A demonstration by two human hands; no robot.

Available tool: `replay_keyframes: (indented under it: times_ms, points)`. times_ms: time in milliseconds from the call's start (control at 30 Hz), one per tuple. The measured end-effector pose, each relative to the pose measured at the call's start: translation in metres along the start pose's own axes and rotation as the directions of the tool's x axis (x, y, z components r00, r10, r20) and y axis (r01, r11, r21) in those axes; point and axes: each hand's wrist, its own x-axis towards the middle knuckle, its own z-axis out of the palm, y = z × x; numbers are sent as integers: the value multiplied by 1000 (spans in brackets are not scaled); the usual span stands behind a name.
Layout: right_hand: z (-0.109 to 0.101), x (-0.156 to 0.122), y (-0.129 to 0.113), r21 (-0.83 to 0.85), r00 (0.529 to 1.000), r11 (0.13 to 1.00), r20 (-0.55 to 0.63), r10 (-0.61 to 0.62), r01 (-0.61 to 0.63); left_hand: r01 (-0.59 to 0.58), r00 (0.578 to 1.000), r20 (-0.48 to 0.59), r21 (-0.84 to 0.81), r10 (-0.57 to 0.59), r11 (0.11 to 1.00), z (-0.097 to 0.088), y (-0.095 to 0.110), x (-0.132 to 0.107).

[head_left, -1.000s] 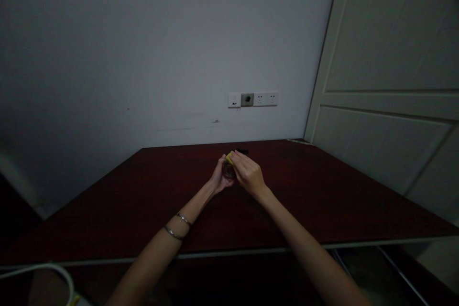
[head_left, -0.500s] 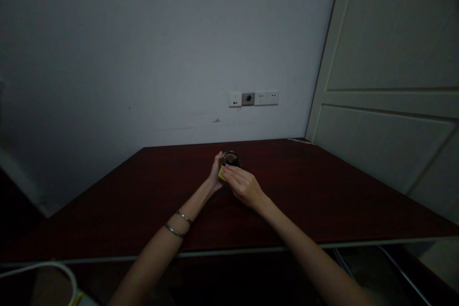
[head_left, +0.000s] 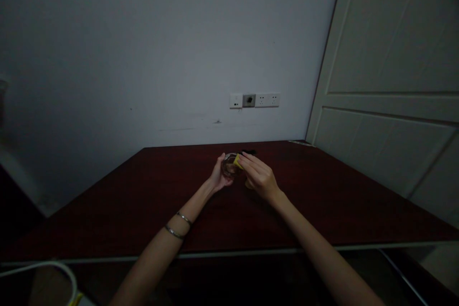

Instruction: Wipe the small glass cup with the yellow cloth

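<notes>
My left hand is wrapped round the left side of a small round glass container, which is see-through with a shiny rim. Its exact kind is hard to make out in the dim light. A small yellow sponge is pinched in the fingers of my right hand and lies against the container's right rim. The right fingers hide part of that rim. Just behind my right fingertips a small dark thing shows on the tabletop, too dark to name.
The dark red table reaches back to a pale wall, where a row of sockets is mounted. A white panelled door stands along the right side. At the bottom left, a white curved tube rises near the table's front edge.
My right hand with the yellow sponge has moved right, from the container's near-left side to its right rim. The container is a little lower, still in my left hand. The dark thing behind now shows.
</notes>
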Motion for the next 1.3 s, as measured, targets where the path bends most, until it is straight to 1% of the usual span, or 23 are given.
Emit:
replay_keyframes:
  times_ms: [67,133,200,367,467,567,667,767,900,1067,1200,1300]
  points:
    - [3,11,1,16,1000,1000,21,-14,13,-2,1000,24,0,2,1000,1,-2,0]
    - [7,19,2,47,998,999,63,-26,23,-10,1000,21,-18,10,1000,1,-4,0]
    - [11,23,4,88,997,996,73,3,-10,-29,1000,5,-30,29,999,2,-5,-1]
    - [14,18,10,200,987,967,-2,160,-156,-65,998,21,4,65,998,4,-1,-4]
    - [14,13,10,237,978,951,-12,208,-199,-66,997,35,19,66,998,4,0,-4]
    - [15,9,7,262,967,937,-40,250,-232,-37,999,37,32,36,999,2,-1,-3]
    - [18,6,3,290,943,913,-83,323,-287,-16,999,40,23,15,1000,-1,0,-2]
    - [21,2,0,309,922,893,-105,374,-327,-21,999,24,-16,22,1000,-1,2,-2]
    - [24,-5,-8,297,926,899,-101,364,-321,-72,997,12,-91,74,993,-2,6,-1]
    - [30,-15,-21,214,957,945,-95,273,-248,-137,989,-68,-142,128,980,-5,5,2]
    - [33,-17,-28,173,974,962,-46,222,-212,-166,982,-111,-143,151,976,-6,3,5]
    - [34,-16,-34,181,980,964,-2,200,-197,-231,965,-159,-148,207,962,-2,2,6]
